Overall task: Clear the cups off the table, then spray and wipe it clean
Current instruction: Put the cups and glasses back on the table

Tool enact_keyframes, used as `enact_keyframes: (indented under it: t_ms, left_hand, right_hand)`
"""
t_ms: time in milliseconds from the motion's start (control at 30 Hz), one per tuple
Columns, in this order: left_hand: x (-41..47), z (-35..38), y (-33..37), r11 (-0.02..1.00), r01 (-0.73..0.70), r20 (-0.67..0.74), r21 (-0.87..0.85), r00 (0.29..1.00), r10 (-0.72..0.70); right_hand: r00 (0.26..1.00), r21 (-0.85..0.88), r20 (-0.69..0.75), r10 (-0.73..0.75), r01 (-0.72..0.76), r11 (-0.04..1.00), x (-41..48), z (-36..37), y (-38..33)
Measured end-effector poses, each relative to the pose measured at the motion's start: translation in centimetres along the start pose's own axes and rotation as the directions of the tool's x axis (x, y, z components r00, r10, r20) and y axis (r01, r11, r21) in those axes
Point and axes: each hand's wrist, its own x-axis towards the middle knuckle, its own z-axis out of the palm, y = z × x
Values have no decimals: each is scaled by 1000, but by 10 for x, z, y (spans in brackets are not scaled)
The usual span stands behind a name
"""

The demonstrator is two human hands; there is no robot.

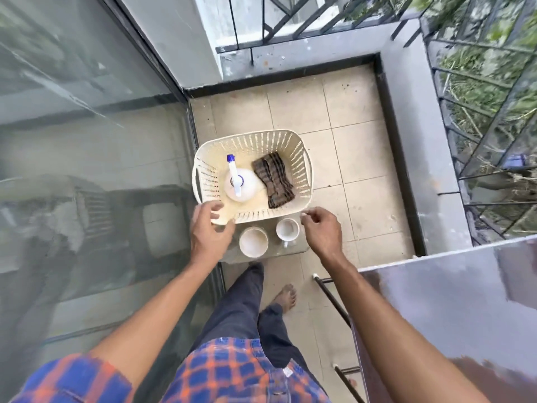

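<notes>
Two white cups stand side by side on a small low table (pixel 299 248): a handleless one (pixel 253 241) on the left and a mug with a handle (pixel 287 230) on the right. Just behind them sits a cream slotted basket (pixel 302 170). It holds a white spray bottle (pixel 239 184) with a blue nozzle and a dark checked cloth (pixel 273 180). My left hand (pixel 210 228) hovers at the basket's near left corner, fingers relaxed and spread by the rim. My right hand (pixel 321 228) is at the near right corner, fingers loosely curled, holding nothing.
This is a narrow tiled balcony. A glass door (pixel 87 170) runs along the left. A low grey wall with metal railing (pixel 421 141) closes the back and right. A larger glossy tabletop (pixel 450 309) on metal legs juts in at lower right. My feet are just below the low table.
</notes>
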Motion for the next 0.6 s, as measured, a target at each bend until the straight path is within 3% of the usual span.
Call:
enact_keyframes:
  t_ms: [100, 233, 467, 600]
  left_hand:
    - [-34, 8, -14, 993, -66, 148, 97, 988, 51]
    - [-55, 31, -27, 936, -207, 390, 286, 917, 84]
    - [-40, 58, -33, 796, -316, 458, 517, 887, 56]
    - [-32, 61, -35, 770, -351, 494, 534, 868, 53]
  right_hand:
    - [985, -87, 102, 136, -127, 988, -3, 13, 21]
    - [981, -210, 141, 133, -102, 972, 6, 38, 35]
    - [988, -377, 149, 50, 10, 926, 29, 78, 50]
    - [988, -451, 150, 30, 42, 892, 34, 89, 51]
